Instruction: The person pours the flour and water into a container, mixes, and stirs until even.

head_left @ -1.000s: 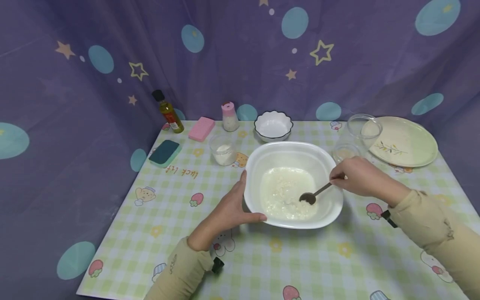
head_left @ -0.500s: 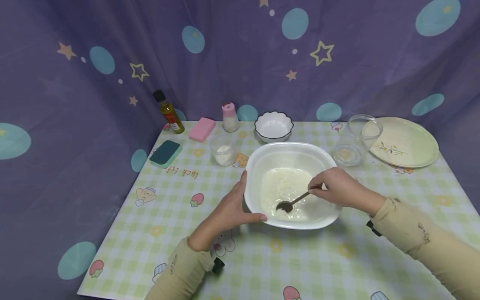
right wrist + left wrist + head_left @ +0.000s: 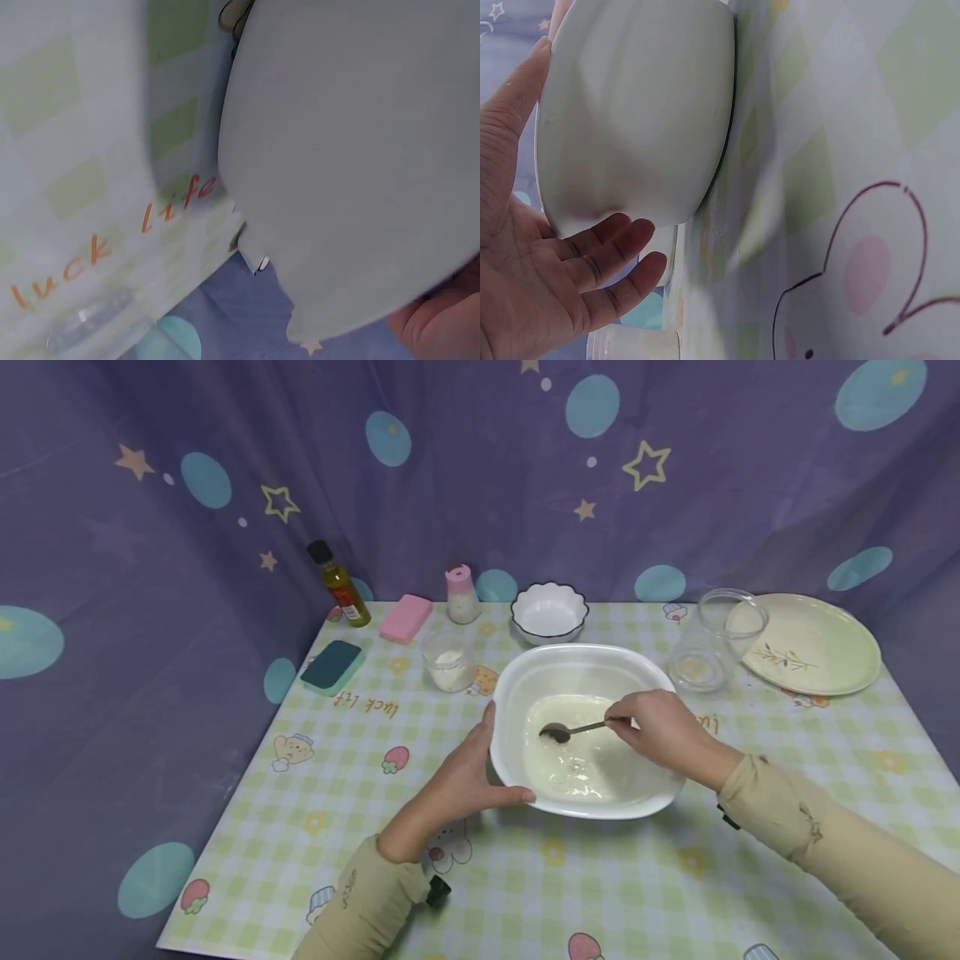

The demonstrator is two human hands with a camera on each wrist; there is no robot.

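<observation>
A large white mixing bowl [image 3: 588, 660] stands on the table with pale, milky liquid [image 3: 573, 768] in it. My left hand [image 3: 461, 781] holds its near left corner, the thumb on the near rim and the fingers along the outer left side. In the left wrist view, the fingers [image 3: 607, 262] bend against the bowl's outer wall. With the fingertips of my right hand [image 3: 667, 735], I pinch the handle of a dark spoon [image 3: 557, 733], its head in the liquid left of the middle. The bowl's outside hides most of the right hand in the right wrist view.
Behind the bowl stand a scalloped white dish [image 3: 550, 614], a pink-topped shaker [image 3: 461, 595] and a clear cup of white powder [image 3: 448, 664]. To the left are an oil bottle [image 3: 341, 589], a pink sponge [image 3: 406, 619] and a green sponge [image 3: 333, 666]. At right, a clear cup [image 3: 701, 647] stands by a plate [image 3: 817, 643].
My right hand has moved left with the spoon, whose head swept across the liquid from right to left, then away from me. Fewer lumps show on the surface. The left hand stays put.
</observation>
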